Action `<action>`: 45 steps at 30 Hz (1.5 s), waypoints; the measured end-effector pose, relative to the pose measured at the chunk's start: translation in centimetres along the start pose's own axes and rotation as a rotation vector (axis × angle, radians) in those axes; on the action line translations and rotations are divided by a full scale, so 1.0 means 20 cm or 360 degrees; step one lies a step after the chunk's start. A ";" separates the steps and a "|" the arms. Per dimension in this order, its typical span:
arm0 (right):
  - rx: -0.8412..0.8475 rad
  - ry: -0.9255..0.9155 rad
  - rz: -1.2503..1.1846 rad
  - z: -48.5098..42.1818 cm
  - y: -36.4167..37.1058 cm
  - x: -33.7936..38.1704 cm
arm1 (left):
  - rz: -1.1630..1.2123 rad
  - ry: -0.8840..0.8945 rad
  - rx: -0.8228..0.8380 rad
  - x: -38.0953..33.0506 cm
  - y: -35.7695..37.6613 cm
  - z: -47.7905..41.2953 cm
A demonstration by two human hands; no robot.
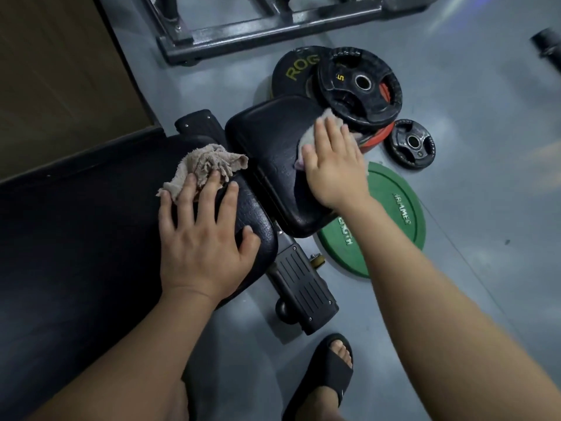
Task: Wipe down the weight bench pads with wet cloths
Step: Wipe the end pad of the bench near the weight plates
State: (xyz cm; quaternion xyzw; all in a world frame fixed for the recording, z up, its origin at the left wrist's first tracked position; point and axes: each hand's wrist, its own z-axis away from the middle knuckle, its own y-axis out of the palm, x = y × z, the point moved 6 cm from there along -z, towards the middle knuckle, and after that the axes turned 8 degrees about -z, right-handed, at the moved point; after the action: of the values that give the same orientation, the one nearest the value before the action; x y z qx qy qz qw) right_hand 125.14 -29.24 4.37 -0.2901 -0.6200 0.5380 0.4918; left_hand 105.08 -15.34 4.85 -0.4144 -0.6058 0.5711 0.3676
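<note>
The left hand [200, 238] lies palm down on the long black cushioned back pad [91, 223], arm reaching forward, fingers [226, 202] spread wide and straight. Two fingertips press the near edge of a crumpled beige terry cloth [206, 162], which bunches up just beyond them near the pad's end.

The right hand [334, 168] reaches further out, flat on the smaller black rounded seat pad [270, 138], fingers [321, 138] straight and close together. A pale, thin cloth [303, 141] is pressed beneath them, showing past the fingertips and along the thumb side.

Both pads look glossy, with creased vinyl. A stack of black weight plates [361, 86] sits just beyond the right fingertips. A green plate [394, 208] lies on the grey floor [485, 177] beside the right wrist.
</note>
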 end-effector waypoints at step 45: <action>-0.0698 0.1266 -0.1957 0.46 0.21 -0.18 | 0.0023 0.0012 -0.0077 -0.03 0.04 0.03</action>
State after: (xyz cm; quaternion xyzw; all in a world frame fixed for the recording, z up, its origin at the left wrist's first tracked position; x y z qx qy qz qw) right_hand 117.15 -34.82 -0.10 -0.1555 -0.5387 -0.1130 0.8203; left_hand 104.81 -16.06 4.10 -0.4296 -0.6150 0.5575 0.3555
